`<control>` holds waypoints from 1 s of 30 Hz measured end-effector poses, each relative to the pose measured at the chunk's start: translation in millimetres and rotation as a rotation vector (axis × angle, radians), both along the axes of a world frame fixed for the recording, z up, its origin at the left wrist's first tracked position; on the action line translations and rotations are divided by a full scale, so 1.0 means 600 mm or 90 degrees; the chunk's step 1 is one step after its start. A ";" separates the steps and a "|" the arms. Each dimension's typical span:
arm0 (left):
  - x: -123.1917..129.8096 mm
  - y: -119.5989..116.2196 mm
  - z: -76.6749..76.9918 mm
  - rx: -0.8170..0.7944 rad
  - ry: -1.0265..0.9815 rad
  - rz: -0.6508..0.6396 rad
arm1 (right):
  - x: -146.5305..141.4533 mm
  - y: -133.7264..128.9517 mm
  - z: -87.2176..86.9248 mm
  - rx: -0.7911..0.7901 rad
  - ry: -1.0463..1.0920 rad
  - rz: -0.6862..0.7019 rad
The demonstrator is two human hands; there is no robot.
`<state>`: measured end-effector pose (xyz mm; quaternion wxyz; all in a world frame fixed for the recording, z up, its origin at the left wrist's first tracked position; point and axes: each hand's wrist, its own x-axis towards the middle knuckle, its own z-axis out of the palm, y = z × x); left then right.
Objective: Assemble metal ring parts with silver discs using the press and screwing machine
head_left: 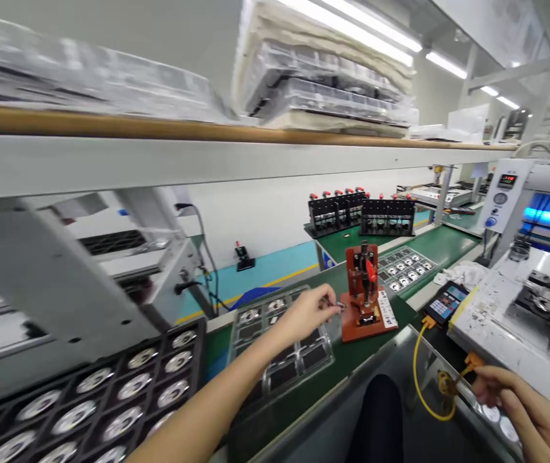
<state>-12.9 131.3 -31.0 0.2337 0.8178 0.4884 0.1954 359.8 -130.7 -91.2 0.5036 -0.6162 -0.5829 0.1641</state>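
Note:
My left hand (309,313) reaches over a clear plastic tray (330,360) with dark square pockets, a few of which hold round silver parts. Its thumb and forefinger pinch a small shiny metal part, mostly hidden by the fingers, at the left edge of a red clamp fixture (359,325). This fixture stands upright on the green bench and has a red-handled lever. At the lower right, my right hand (520,402) is closed with its fingertips on an orange connector (473,361). A yellow cable (417,373) loops beside it, near a blurred amber piece (446,384).
A black tray (202,347) of round silver parts lies at lower left. Behind the fixture sits another clear tray (407,269). A keypad device (443,302) and a white machine (501,328) stand right. An overhead shelf (236,154) carries stacked trays. Black clamp fixtures (337,212) stand farther back.

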 end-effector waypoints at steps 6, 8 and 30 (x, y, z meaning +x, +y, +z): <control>0.170 -0.145 0.025 0.397 -0.303 -0.486 | -0.071 0.048 0.076 0.014 0.129 0.169; 0.217 -0.157 0.033 0.489 -0.290 -0.561 | -0.076 0.058 0.088 0.017 0.133 0.182; 0.742 0.004 0.088 0.095 -0.013 -0.663 | 0.152 -0.188 0.111 0.040 -0.062 -0.410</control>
